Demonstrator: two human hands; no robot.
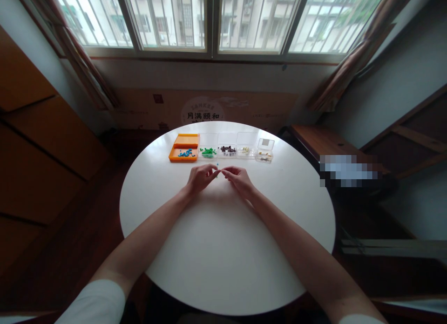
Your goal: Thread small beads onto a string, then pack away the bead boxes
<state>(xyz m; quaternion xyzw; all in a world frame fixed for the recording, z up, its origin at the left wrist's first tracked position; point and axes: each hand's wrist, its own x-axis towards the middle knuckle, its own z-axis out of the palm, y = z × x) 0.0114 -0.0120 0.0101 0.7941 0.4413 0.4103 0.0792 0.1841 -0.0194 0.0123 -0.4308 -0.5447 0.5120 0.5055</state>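
My left hand (202,177) and my right hand (239,177) meet over the white table (223,249), thumbs and forefingers pinched together. A tiny piece with bits of blue and green (217,165) shows at the left fingertips; its shape is too small to tell. Whatever lies between the right fingertips is hidden. Just beyond my hands stands an orange box (183,159), lid raised, with small blue pieces (186,153) in it. Beside it, clear boxes hold green pieces (208,151), dark brown pieces (227,150) and cream pieces (245,150).
A separate small clear box (264,157) with a raised lid stands at the right end of the row. Past the round table are a wooden desk (324,140) on the right, orange-brown cabinets (35,147) on the left and windows ahead.
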